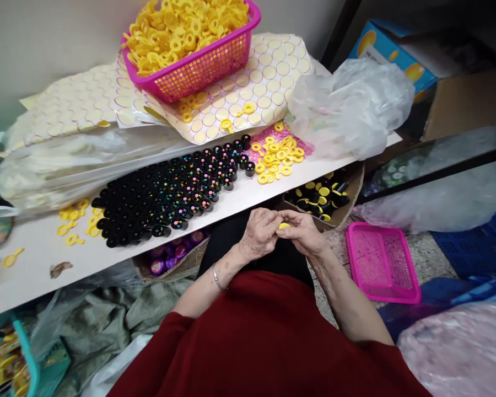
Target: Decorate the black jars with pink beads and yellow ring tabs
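Observation:
In front of my lap, my left hand and my right hand meet with fingers closed. A small round yellow piece shows between them, pinched by my right thumb and fingers. My left fingertips press together right beside it; what they hold is hidden. Beyond my hands, rows of small black cylinders stand on the white table, many with coloured bits inside. Loose yellow rings with tabs lie at the right end of these rows.
A pink basket heaped with yellow rings stands on sticker sheets. Under the table edge are a carton of black pieces with yellow tops and a box of purple items. A pink tray sits right, near plastic bags.

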`<state>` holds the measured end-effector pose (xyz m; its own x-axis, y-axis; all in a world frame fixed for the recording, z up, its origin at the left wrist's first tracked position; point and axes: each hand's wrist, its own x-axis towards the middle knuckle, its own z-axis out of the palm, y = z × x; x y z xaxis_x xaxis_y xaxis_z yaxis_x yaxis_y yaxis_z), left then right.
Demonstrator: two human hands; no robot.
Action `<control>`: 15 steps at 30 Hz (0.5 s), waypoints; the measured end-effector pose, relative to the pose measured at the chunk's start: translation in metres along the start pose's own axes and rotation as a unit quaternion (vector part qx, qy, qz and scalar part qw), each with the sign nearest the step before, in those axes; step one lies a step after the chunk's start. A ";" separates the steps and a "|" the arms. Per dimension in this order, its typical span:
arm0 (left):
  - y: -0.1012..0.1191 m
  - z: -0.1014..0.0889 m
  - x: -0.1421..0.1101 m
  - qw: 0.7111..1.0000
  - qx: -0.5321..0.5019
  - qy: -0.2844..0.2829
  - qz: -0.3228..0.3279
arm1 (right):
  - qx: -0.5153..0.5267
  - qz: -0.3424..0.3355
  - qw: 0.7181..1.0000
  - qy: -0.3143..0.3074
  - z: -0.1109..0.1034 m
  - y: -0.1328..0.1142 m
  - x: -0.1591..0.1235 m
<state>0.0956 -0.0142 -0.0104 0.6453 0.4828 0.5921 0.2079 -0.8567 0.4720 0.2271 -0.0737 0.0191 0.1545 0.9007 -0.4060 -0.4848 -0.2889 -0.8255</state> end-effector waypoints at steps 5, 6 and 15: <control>-0.004 0.001 -0.003 0.999 0.014 -0.022 -0.040 | 0.009 0.022 1.000 -0.005 0.001 0.008 0.003; -0.003 0.001 -0.004 0.998 0.021 -0.026 -0.047 | -0.003 0.020 1.000 -0.014 0.001 0.007 0.002; -0.018 -0.003 0.018 0.998 -0.041 -0.047 -0.019 | -0.195 -0.074 0.973 0.102 -0.026 0.006 0.021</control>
<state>0.1008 0.0104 -0.0065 0.7054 0.4923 0.5100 0.1753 -0.8183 0.5474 0.2496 -0.0648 -0.0048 0.3840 0.8703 -0.3084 -0.0877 -0.2981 -0.9505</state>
